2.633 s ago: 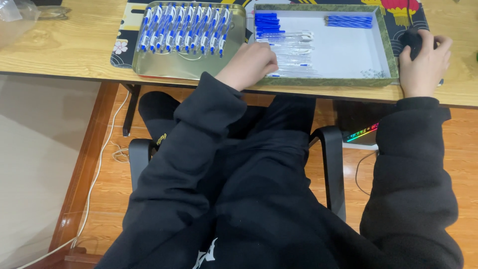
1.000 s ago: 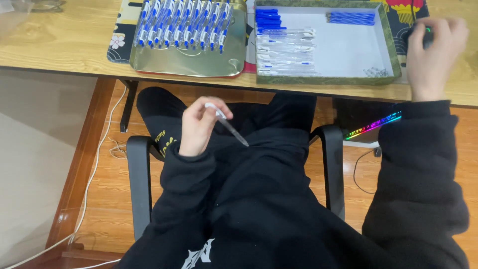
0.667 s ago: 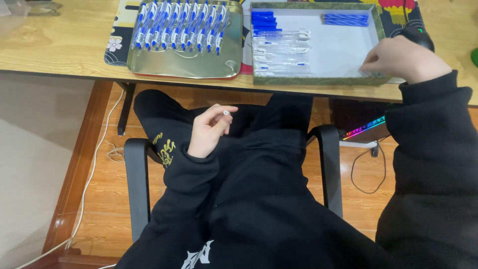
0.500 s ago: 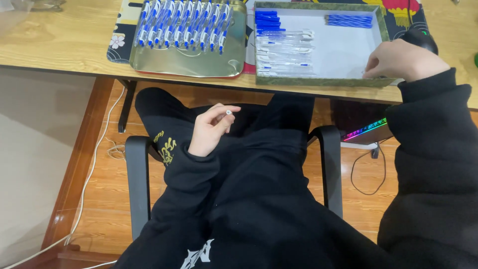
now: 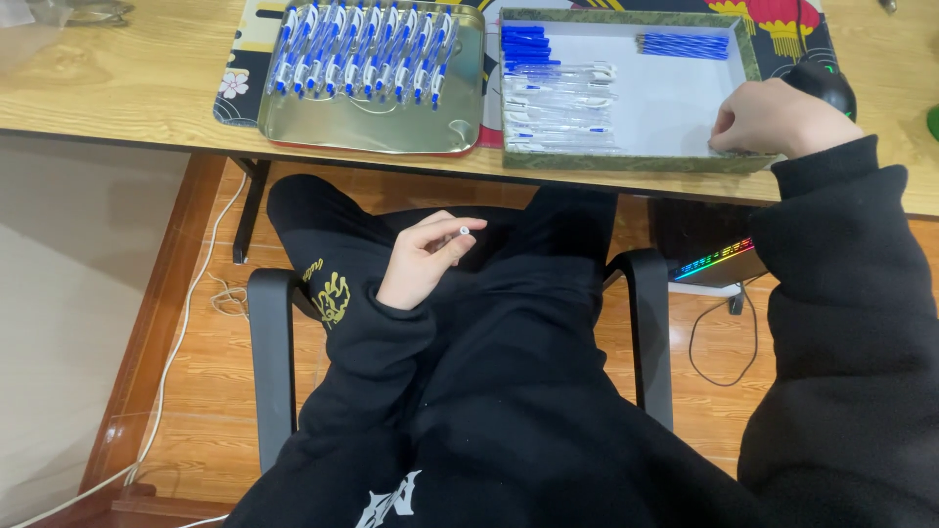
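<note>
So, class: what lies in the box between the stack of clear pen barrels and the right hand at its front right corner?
Head view: only bare white box floor separates the clear barrels from the right hand.

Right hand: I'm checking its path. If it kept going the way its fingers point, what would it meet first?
The right hand points left into the box; likely the clear pen tubes, though depth is unclear.

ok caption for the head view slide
Left hand pinches a small clear pen part over the lap; right hand reaches into the green-rimmed white tray.
</note>
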